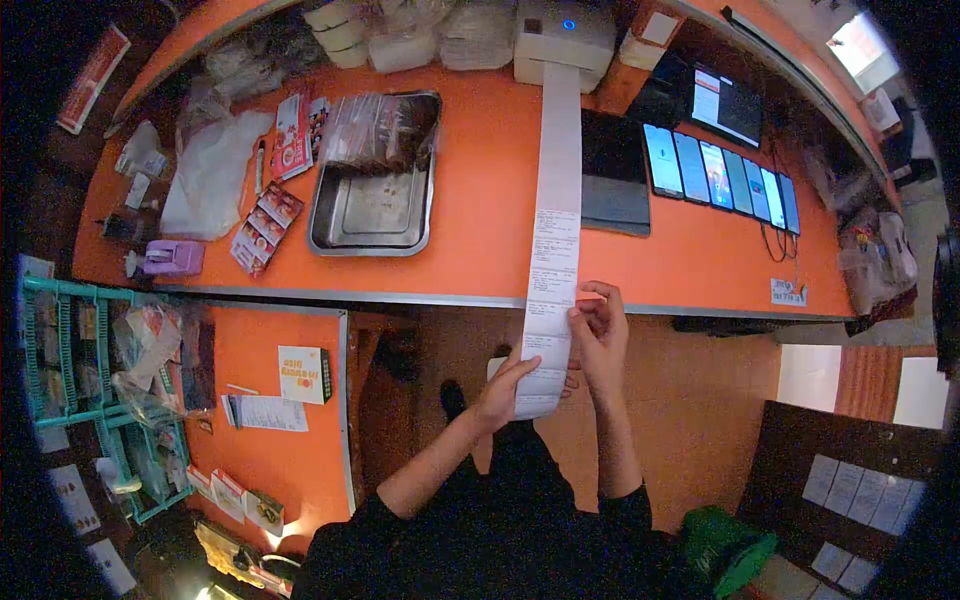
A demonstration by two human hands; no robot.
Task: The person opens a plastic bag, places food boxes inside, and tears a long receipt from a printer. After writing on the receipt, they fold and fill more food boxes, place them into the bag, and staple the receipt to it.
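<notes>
Partly, fingers (526,366) cover the receipt strip (557,235) (barely legible).

- You seem to be at the order counter of a food shop or takeaway.
- At the far edge of the orange counter (490,180) you have a printer (565,42), a paper strip (556,240) of printed slips running from it.
- Toward its right end, your phones (718,175) stand in a lit row.
- Toward its left end, you see food-picture leaflets (267,228) beside a metal tray (375,212) of packets (370,133).
</notes>
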